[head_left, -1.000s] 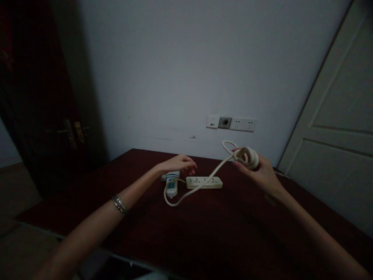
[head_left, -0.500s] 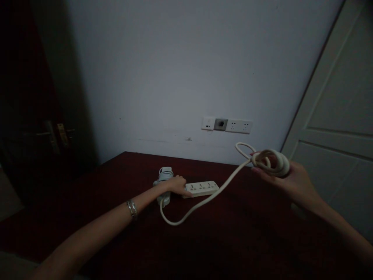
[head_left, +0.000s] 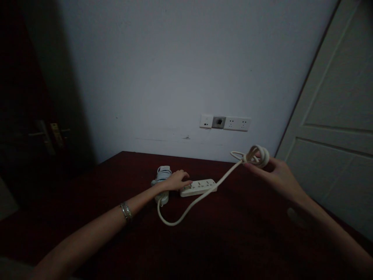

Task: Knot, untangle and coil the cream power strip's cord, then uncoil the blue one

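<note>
A cream power strip [head_left: 198, 187] lies on the dark red table. My left hand [head_left: 178, 180] is over its left end, the thumb across the top and the fingers loosely bent and apart, not wrapped round it. My right hand [head_left: 272, 171] is raised at the right, closed on a coiled cream cord [head_left: 260, 157]. From the coil the cord slopes down, crosses the strip's right end and loops to a second white block [head_left: 163, 199], partly hidden by my left wrist. Just behind that wrist lies a bundle of wound thin pale cable [head_left: 163, 174].
Behind the table [head_left: 221, 237] stands a pale wall with a row of wall sockets [head_left: 237, 123]. A panelled white door [head_left: 335, 147] rises at the right. At the far left is a dark door with a handle [head_left: 43, 136]. A small pale oval [head_left: 293, 214] shows below my right forearm.
My right hand has moved left and slightly down with the coiled cord. My left thumb has lifted from the strip's front side, and the left fingers have loosened.
</note>
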The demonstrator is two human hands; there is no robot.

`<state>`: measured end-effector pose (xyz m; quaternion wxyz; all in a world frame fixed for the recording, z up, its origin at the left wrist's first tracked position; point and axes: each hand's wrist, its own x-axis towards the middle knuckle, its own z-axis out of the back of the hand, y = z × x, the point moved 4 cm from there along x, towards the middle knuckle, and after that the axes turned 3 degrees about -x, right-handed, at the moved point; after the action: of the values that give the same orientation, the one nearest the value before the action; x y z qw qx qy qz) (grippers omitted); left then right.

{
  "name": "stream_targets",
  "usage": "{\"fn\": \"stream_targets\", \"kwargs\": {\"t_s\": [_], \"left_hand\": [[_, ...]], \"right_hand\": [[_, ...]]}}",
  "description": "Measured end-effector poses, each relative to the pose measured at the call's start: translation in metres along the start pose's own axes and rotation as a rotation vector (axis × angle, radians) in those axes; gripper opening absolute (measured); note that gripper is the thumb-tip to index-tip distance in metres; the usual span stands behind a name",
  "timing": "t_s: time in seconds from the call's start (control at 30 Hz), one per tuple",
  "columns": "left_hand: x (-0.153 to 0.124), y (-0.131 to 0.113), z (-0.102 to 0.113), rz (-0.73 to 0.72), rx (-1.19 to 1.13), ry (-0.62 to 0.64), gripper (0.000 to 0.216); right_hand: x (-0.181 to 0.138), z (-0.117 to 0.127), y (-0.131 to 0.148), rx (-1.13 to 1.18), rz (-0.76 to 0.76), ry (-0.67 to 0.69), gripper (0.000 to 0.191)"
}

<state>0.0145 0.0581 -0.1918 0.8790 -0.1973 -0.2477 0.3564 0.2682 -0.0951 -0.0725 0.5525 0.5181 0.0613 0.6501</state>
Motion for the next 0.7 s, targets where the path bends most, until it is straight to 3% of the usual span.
{"fn": "stream_targets", "kwargs": {"t_s": [0.07,0.17,0.23,0.3,0.33,0.4,0.53,0.7], "left_hand": [[-0.007,-0.022,0.01,-0.036,-0.205,0.072,0.045],[-0.032,-0.054,0.014,-0.047,-0.519,0.537,0.059],[-0.052,-0.065,0.019,-0.054,-0.57,0.776,0.048],[-0.065,-0.065,0.024,-0.004,-0.577,0.879,0.036],[-0.067,-0.062,0.026,0.028,-0.592,0.872,0.033],[-0.065,-0.056,0.032,0.052,-0.67,0.746,0.031],[-0.042,-0.049,0.047,0.015,-0.919,0.23,0.03],[-0.017,-0.043,0.058,0.162,-1.193,-0.306,0.023]], "right_hand": [[0.005,-0.001,-0.006,0.017,-0.065,-0.028,0.03],[0.013,-0.001,-0.02,0.118,-0.229,-0.087,0.031],[0.019,-0.001,-0.03,0.223,-0.323,-0.125,0.029],[0.023,-0.001,-0.04,0.323,-0.385,-0.156,0.026],[0.025,-0.001,-0.045,0.359,-0.407,-0.167,0.024],[0.027,-0.004,-0.056,0.386,-0.453,-0.178,0.022],[0.024,-0.021,-0.071,0.299,-0.459,-0.147,0.024],[0.009,-0.058,-0.055,0.011,-0.142,-0.057,0.028]]}}
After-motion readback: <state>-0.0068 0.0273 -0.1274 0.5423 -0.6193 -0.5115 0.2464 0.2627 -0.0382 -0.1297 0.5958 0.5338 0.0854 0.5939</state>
